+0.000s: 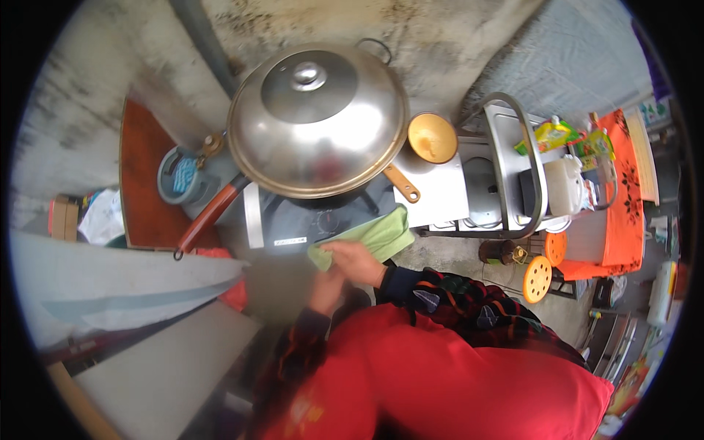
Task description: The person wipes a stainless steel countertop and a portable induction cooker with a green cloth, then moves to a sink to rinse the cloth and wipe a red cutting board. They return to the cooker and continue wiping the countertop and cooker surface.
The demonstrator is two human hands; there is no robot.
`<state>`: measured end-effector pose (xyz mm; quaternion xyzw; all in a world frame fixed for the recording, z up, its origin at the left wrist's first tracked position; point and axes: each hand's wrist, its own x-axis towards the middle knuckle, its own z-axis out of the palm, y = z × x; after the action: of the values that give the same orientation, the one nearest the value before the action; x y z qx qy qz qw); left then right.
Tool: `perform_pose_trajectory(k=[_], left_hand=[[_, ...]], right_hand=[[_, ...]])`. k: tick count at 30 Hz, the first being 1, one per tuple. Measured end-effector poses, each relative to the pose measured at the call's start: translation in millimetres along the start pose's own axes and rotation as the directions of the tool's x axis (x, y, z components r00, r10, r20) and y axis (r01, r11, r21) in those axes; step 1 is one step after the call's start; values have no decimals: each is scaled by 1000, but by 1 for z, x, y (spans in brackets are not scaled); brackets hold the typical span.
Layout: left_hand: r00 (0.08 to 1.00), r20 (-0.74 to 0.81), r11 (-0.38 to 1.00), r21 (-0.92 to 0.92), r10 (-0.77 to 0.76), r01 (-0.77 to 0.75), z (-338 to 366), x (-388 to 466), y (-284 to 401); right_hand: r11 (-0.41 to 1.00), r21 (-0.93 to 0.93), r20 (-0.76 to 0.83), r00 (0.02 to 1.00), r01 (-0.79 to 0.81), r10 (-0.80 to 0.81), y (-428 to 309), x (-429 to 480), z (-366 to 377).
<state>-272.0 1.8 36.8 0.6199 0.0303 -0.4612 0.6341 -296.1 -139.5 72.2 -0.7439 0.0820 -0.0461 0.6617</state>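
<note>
My right hand [358, 260] grips a green cloth [385, 234] by its near end, in front of the black gas stove [297, 220]. Close against it is my left hand [328, 289], blurred, at the cloth's lower corner; whether its fingers hold the cloth is unclear. Beyond both hands a large wok stands on the stove, covered by a domed steel lid [352, 137] with a round knob. The wok's reddish-brown handle [212, 213] points toward the lower left. A flat wooden handle [402, 184] sticks out beneath the lid at the right.
A yellow bowl [433, 137] sits right of the wok. Farther right, a metal-framed rack [536, 159] holds a white plastic jug [564, 187] and pouches. A gas cylinder [184, 181] stands at the left, near a hanging pale cloth [126, 291]. Round orange stools [537, 279] stand lower right.
</note>
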Motion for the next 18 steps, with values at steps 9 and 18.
perform_pose_trajectory(k=[9, 18], left_hand=[[949, 310, 983, -186, 57, 1, 76, 13, 44], [950, 299, 986, 110, 87, -125, 170, 75, 84]], right_hand=[[868, -489, -249, 941, 83, -230, -50, -56, -95], [977, 106, -390, 896, -185, 212, 15, -94, -190]])
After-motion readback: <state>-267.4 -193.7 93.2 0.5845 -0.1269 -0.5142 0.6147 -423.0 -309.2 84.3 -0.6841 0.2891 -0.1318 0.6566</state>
